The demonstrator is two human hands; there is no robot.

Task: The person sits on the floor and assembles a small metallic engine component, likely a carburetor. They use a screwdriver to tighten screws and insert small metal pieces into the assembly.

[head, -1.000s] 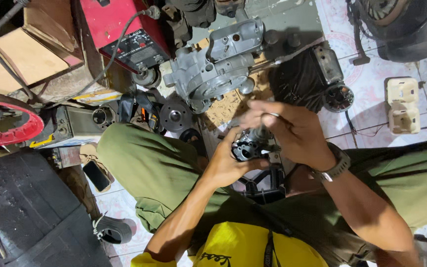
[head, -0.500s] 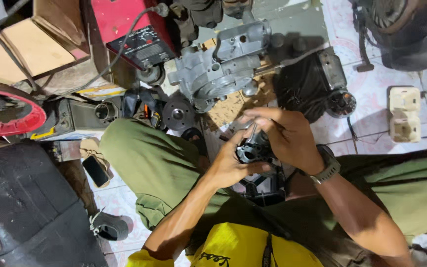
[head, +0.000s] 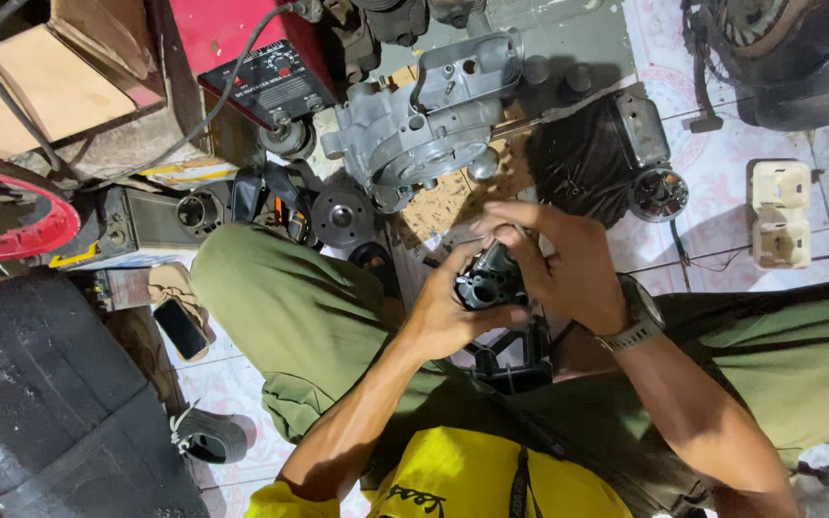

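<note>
Small black engine part [head: 487, 280] gripped from below by left hand [head: 448, 317], pinched from above by right hand [head: 568, 269]; grey engine casing [head: 424, 125] on floor just beyond.

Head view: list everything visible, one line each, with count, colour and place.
small engine part: one, black, held between both hands
engine casing: one, grey metal, on the floor ahead of the hands
welding machine: one, red with black panel, upper left
round metal discs: a few, dark, left of the casing
wheel: one, red rim, far left
plastic socket block: one, cream, right on the tiles
phone: one, black, beside the left knee
wristwatch: one, grey, right wrist
left hand: grip on the part from below
right hand: fingers over the part's top
</note>
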